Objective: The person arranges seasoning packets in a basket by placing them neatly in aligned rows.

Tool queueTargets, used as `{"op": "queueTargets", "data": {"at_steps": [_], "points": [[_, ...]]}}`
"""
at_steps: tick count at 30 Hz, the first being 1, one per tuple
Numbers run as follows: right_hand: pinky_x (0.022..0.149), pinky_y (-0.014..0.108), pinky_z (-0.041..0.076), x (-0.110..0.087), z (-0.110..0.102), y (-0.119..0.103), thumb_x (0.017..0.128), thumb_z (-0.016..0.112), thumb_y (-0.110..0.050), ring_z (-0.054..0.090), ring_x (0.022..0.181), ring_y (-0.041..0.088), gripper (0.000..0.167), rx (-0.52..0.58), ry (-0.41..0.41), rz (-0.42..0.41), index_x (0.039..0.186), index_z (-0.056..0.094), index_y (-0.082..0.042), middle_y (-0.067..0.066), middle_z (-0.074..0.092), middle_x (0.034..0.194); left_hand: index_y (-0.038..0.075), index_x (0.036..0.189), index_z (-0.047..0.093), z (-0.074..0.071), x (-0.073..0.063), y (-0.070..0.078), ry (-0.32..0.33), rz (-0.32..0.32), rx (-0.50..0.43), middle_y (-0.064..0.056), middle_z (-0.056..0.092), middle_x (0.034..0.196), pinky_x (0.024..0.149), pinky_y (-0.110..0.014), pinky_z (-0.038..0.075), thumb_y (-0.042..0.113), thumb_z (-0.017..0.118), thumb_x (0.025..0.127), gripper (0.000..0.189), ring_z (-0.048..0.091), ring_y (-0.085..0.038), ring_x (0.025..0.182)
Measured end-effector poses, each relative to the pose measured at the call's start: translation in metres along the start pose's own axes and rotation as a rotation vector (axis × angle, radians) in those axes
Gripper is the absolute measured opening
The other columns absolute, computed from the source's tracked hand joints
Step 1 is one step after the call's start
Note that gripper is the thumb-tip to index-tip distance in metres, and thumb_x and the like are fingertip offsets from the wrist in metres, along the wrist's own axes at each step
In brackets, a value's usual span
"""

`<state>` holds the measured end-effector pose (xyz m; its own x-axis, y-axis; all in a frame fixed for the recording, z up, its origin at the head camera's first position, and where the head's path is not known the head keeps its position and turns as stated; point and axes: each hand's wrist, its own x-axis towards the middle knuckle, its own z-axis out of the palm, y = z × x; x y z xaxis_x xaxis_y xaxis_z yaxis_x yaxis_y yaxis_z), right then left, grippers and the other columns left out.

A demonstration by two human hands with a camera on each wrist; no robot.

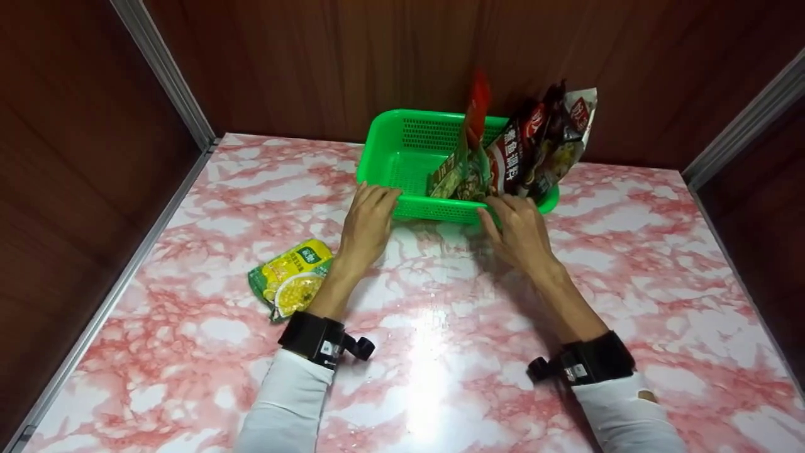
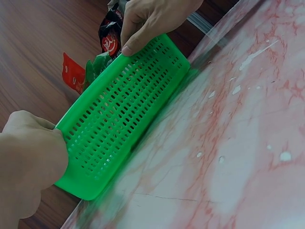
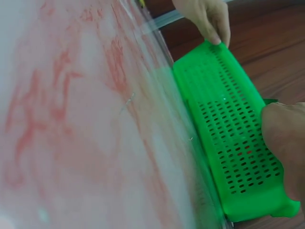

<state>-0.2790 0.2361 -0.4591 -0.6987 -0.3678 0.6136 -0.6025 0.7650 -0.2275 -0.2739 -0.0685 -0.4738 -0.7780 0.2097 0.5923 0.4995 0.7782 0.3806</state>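
Both hands grip the near rim of a green plastic basket (image 1: 434, 207) with perforated sides. My left hand (image 1: 370, 220) holds the rim toward its left end, fingers over the edge. Further right, my right hand (image 1: 519, 229) has its fingers hooked over the same rim, the thumb on the outer wall in the left wrist view. Several food packets stand in the basket's right part: a green one with a red top (image 1: 468, 151), a dark red one with white lettering (image 1: 512, 151) and a dark and white one (image 1: 566, 138). A yellow-green packet (image 1: 295, 277) lies on the table beside my left forearm.
The table (image 1: 434, 365) has a red and white marbled top. A brown wood-grain panel (image 1: 302, 69) rises right behind the basket, with more panels left and right joined by metal strips (image 1: 166, 69). Each wrist wears a black camera band (image 1: 314, 340).
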Motion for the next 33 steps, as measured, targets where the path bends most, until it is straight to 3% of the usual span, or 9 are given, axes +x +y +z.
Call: {"op": "queueTargets", "data": {"at_steps": [7,13,22,27,33], "points": [[0.092,0.065,0.059,0.0,0.0,0.002,0.113,0.07,-0.025,0.078,0.103,0.049,0.035,0.014,-0.005,0.015,0.123,0.081,0.006,0.028,0.081,0.114,-0.002,0.157,0.062,-0.012,-0.004,0.0,-0.147,-0.049,-0.116,-0.024,0.065,0.158,0.142,-0.061,0.028,0.026,0.062,0.117,0.049,0.055,-0.043,0.156],[0.091,0.064,0.059,0.0,0.0,0.001,0.113,0.07,-0.024,0.078,0.102,0.049,0.034,0.017,-0.002,0.014,0.123,0.081,0.007,0.029,0.081,0.113,-0.003,0.162,0.057,-0.033,-0.017,-0.003,-0.155,-0.066,-0.202,-0.025,0.057,0.167,0.141,-0.056,0.033,0.027,0.065,0.116,0.055,0.048,-0.046,0.162],[0.089,0.063,0.057,0.0,0.001,0.001,0.113,0.071,-0.023,0.078,0.102,0.049,0.033,0.022,0.008,0.0,0.123,0.082,0.006,0.029,0.081,0.112,0.001,0.163,0.057,-0.081,-0.057,-0.022,-0.184,-0.095,-0.124,-0.023,0.059,0.167,0.136,-0.058,0.041,0.029,0.069,0.114,0.058,0.053,-0.043,0.159],[0.087,0.062,0.057,0.0,0.001,0.002,0.112,0.071,-0.022,0.078,0.1,0.049,0.033,0.026,0.015,-0.002,0.122,0.081,0.007,0.029,0.081,0.11,0.002,0.164,0.056,-0.103,-0.08,-0.04,-0.237,-0.169,-0.094,-0.025,0.058,0.166,0.133,-0.062,0.043,0.032,0.073,0.112,0.063,0.052,-0.045,0.159],[0.09,0.064,0.058,0.001,0.001,0.002,0.113,0.071,-0.023,0.077,0.102,0.05,0.033,0.017,0.007,0.0,0.122,0.081,0.007,0.03,0.08,0.112,0.007,0.172,0.046,-0.121,-0.102,-0.061,-0.357,-0.281,-0.009,-0.026,0.051,0.172,0.133,-0.068,0.039,0.048,0.073,0.11,0.08,0.046,-0.047,0.163]]}}
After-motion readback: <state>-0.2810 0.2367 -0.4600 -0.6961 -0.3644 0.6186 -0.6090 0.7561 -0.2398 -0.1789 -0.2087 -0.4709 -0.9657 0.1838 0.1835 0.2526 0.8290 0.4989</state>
